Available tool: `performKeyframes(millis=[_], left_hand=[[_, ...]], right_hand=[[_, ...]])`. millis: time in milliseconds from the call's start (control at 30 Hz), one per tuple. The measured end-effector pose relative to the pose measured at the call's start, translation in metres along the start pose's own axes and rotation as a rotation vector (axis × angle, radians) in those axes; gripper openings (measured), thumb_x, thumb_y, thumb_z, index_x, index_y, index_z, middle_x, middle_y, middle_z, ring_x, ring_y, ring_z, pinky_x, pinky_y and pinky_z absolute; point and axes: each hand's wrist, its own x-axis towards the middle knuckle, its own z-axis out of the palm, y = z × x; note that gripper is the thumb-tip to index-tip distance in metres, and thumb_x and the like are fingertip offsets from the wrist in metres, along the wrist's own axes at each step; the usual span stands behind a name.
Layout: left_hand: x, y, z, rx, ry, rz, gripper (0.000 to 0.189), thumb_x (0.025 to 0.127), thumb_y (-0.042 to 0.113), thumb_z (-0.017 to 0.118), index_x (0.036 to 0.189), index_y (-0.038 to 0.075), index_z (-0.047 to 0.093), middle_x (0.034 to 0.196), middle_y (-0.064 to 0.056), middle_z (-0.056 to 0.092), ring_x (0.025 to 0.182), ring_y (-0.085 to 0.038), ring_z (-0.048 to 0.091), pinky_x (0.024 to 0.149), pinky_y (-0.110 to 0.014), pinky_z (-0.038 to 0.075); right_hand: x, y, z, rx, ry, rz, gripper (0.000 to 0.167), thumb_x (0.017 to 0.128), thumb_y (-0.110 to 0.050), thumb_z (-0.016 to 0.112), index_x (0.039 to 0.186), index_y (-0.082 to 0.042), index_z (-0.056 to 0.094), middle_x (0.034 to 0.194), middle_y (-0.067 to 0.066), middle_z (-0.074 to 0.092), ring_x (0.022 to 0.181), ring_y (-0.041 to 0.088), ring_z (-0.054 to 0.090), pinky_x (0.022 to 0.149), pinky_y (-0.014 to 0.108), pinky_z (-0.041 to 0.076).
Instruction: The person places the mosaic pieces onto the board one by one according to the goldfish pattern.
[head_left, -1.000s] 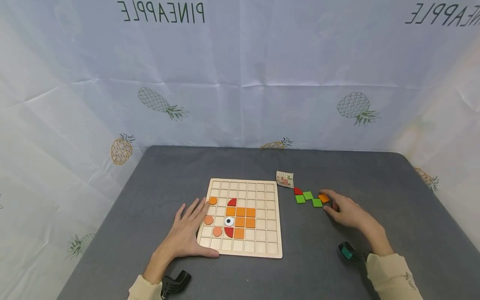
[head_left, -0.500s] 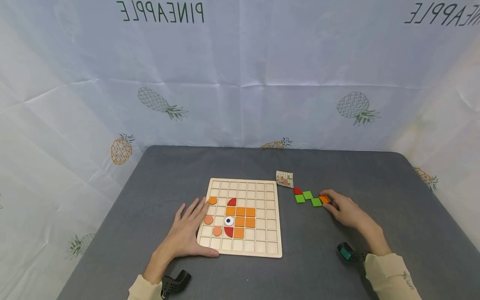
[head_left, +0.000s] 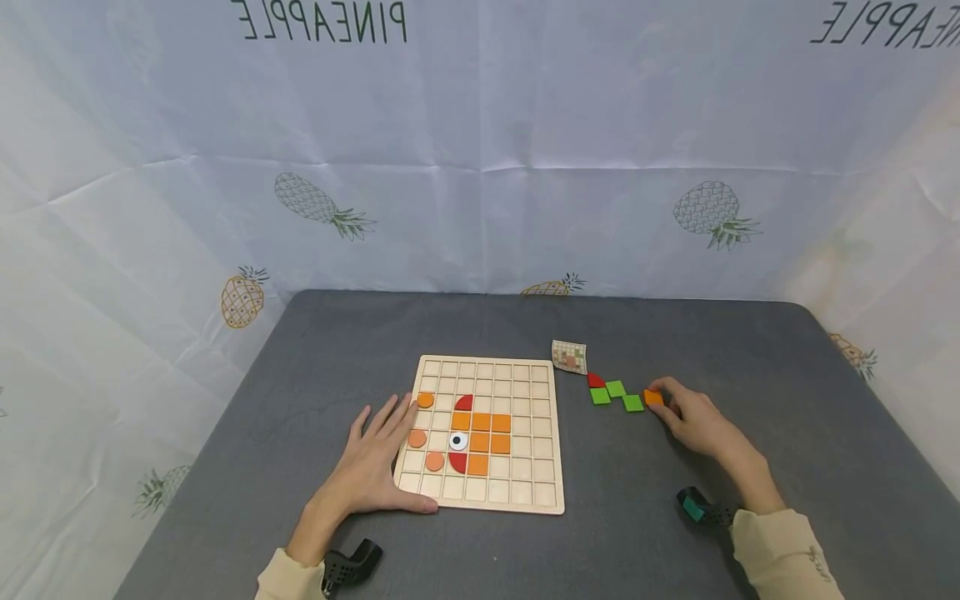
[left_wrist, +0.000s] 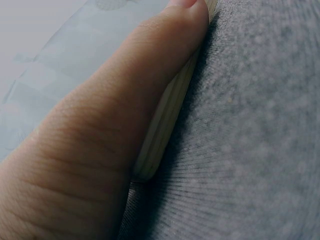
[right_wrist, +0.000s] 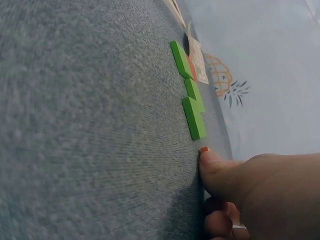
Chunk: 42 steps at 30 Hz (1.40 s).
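Observation:
An orange square tile is pinched between thumb and fingers of my right hand, at the right end of the loose pieces. In the right wrist view only a small orange corner of it shows past the thumb. My left hand rests with spread fingers along the left side of the wooden grid board, thumb at its near edge. On the board lie several orange squares, two red quarter-rounds, a white eye disc and three orange discs.
Three green square tiles and a red quarter-round lie between the board and my right hand. A small patterned card lies by the board's far right corner. The grey table ends at a hanging pineapple-print cloth.
My right fingers have closed on the orange tile and drawn it slightly right, apart from the green tile beside it. The left hand has stayed still on the board.

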Motion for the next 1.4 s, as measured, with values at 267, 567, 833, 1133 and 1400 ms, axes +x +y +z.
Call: performKeyframes(millis=[267, 567, 833, 1133, 1400], left_hand=[[0.001, 0.001, -0.001, -0.002, 0.003, 0.003, 0.141, 0.056, 0.086, 0.075, 0.163, 0.009, 0.025, 0.172, -0.011, 0.022, 0.159, -0.038, 0.021, 0.122, -0.067, 0.011], [0.001, -0.001, -0.002, -0.013, 0.001, 0.02, 0.142, 0.057, 0.089, 0.072, 0.163, 0.008, 0.024, 0.172, -0.012, 0.021, 0.158, -0.039, 0.021, 0.121, -0.068, 0.01], [-0.001, -0.002, 0.0, -0.007, 0.016, 0.036, 0.141, 0.058, 0.088, 0.073, 0.163, 0.009, 0.024, 0.172, -0.012, 0.02, 0.158, -0.038, 0.021, 0.121, -0.068, 0.011], [-0.001, -0.001, -0.001, -0.01, 0.011, 0.029, 0.141, 0.057, 0.087, 0.074, 0.163, 0.008, 0.024, 0.172, -0.012, 0.021, 0.158, -0.038, 0.021, 0.121, -0.068, 0.011], [-0.001, -0.001, -0.001, -0.007, 0.009, 0.028, 0.141, 0.057, 0.087, 0.074, 0.163, 0.008, 0.025, 0.172, -0.012, 0.021, 0.158, -0.038, 0.021, 0.121, -0.068, 0.011]], right_hand=[[-0.002, -0.002, 0.002, -0.031, 0.043, 0.033, 0.033, 0.103, -0.01, 0.059, 0.13, 0.008, 0.053, 0.069, 0.003, 0.056, 0.056, 0.011, 0.044, 0.052, 0.026, 0.036], [-0.007, -0.014, -0.001, -0.027, 0.078, 0.025, 0.034, 0.104, -0.016, 0.06, 0.129, 0.007, 0.055, 0.073, 0.002, 0.059, 0.055, 0.009, 0.045, 0.05, 0.025, 0.036], [-0.01, -0.044, -0.004, -0.028, 0.089, 0.009, 0.034, 0.101, -0.016, 0.063, 0.129, 0.003, 0.058, 0.073, -0.001, 0.056, 0.05, 0.006, 0.04, 0.046, 0.024, 0.034], [-0.008, -0.076, 0.002, -0.038, 0.085, -0.007, 0.036, 0.099, -0.021, 0.068, 0.129, -0.002, 0.061, 0.068, -0.005, 0.056, 0.049, 0.007, 0.041, 0.044, 0.022, 0.032], [-0.01, -0.098, 0.009, -0.018, 0.075, -0.077, 0.032, 0.099, -0.024, 0.068, 0.126, -0.007, 0.063, 0.069, -0.009, 0.056, 0.048, 0.002, 0.039, 0.043, 0.021, 0.031]])
